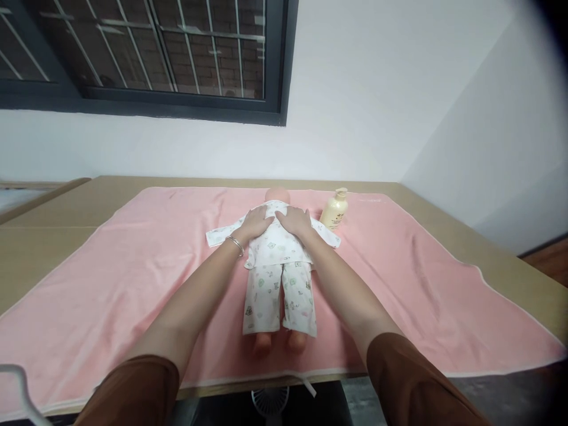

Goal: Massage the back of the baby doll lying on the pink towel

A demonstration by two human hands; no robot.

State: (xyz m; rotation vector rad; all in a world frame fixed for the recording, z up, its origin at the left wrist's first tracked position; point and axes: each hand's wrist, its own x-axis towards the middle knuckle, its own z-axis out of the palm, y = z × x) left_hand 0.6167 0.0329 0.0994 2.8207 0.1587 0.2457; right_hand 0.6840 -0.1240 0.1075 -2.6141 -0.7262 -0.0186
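A baby doll (279,254) lies stretched out on a pink blanket (381,284), its head away from me and its feet towards me. It wears a white printed long-sleeved top and matching trousers, with the arms spread to the sides. My left hand (256,222) rests flat on the left of the doll's upper body, a silver bangle at the wrist. On the other side my right hand (294,221) lies flat, fingers pointing towards the shoulder. Both thumbs point inwards, a small gap between them. Whether the doll is face down I cannot tell.
A cream pump bottle (335,209) stands on the blanket right of the doll, close to its sleeve. Wooden table (66,228) shows around the blanket. A wall and a dark-framed window (177,103) rise behind. Below the near edge is a small fan (270,400); a white curved tube (22,390) is at lower left.
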